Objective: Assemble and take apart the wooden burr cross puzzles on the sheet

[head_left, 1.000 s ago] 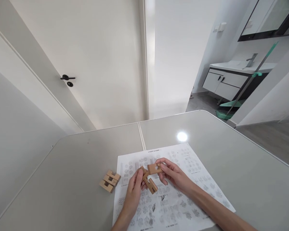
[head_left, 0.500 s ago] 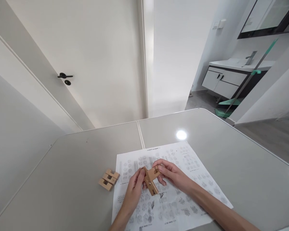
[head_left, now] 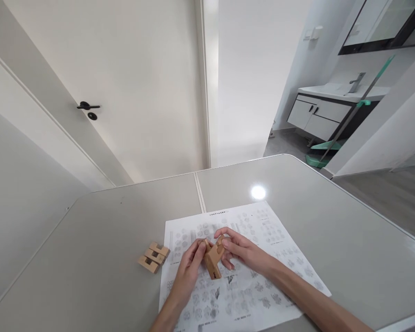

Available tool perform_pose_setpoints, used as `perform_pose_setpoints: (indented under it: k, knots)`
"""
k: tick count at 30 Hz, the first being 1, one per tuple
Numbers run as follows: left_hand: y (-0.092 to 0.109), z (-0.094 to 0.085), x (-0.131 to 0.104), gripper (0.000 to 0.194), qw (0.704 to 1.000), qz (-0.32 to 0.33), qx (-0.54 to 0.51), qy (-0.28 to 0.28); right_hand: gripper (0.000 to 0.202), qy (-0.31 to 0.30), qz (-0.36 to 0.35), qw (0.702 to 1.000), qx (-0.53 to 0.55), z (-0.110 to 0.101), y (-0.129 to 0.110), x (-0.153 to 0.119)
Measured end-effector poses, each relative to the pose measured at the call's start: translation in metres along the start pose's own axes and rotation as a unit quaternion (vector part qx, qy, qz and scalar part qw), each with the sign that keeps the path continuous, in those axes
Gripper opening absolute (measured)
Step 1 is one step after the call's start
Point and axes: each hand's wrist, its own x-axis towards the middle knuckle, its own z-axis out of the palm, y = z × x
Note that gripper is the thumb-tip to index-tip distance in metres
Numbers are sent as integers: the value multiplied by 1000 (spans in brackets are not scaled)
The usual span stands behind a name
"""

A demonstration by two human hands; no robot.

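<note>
A: Grip?
B: Left hand [head_left: 191, 263] pinched closed on the marked block [head_left: 213, 268]; right hand [head_left: 240, 249] pinching the second block [head_left: 216, 250].
A: Where?
B: Both over the printed sheet [head_left: 263, 226], touching. Loose blocks [head_left: 159, 259] on table [head_left: 97, 258], left.

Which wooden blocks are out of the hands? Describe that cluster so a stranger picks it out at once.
On the grey table, find the large printed sheet. At its left edge lies a small cluster of notched wooden blocks. Unlike the wooden pieces held between the left hand and right hand, it is touched by neither.
</note>
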Motion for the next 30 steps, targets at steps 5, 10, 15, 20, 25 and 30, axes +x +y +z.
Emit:
perform_pose_setpoints:
  k: [5,10,15,20,25,30]
  knots:
    - [10,4,2,37,996,-14,-69,-48,37,-10,-4,1000,-14,-2,10,3]
    - [5,1,-1,33,986,-55,-148,-54,35,-4,-24,999,-32,0,21,6]
    - [0,1,-4,45,976,-90,-198,-31,32,6,-18,997,-74,5,24,5]
    - [-4,2,-5,48,966,-101,-230,-51,32,-18,-26,998,-63,3,25,5]
    - [-6,-2,-6,50,969,-105,-217,-55,28,-30,-37,996,-70,1,26,6]
    - [-1,-6,-8,41,972,-112,-195,-67,25,-46,-34,995,-78,7,23,2]
